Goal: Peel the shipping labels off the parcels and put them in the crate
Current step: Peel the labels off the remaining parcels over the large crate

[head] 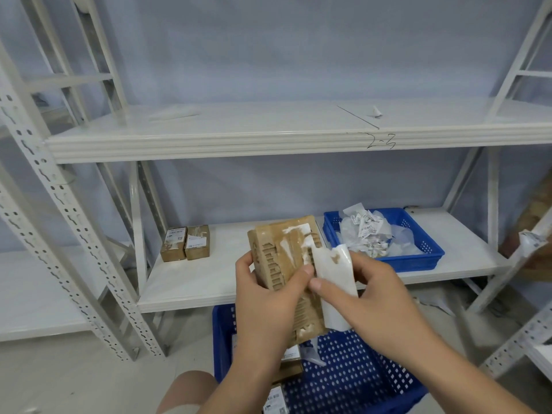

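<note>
A brown cardboard parcel [280, 255] is held up in front of the lower shelf, gripped by my left hand [265, 297] from its left side. Its front shows torn white paper patches. My right hand [361, 291] pinches a white shipping label [331, 270] that is peeled off most of the parcel's right side and curls outward. A small blue crate [430, 258] on the lower shelf to the right holds a heap of crumpled peeled labels [367, 231].
A larger blue crate [358, 372] on the floor below my hands holds more labelled parcels [276, 398]. Two small brown parcels [185, 243] stand at the left of the lower shelf [194, 282]. White shelf uprights [59, 204] flank both sides. My knee [185, 389] shows at the bottom.
</note>
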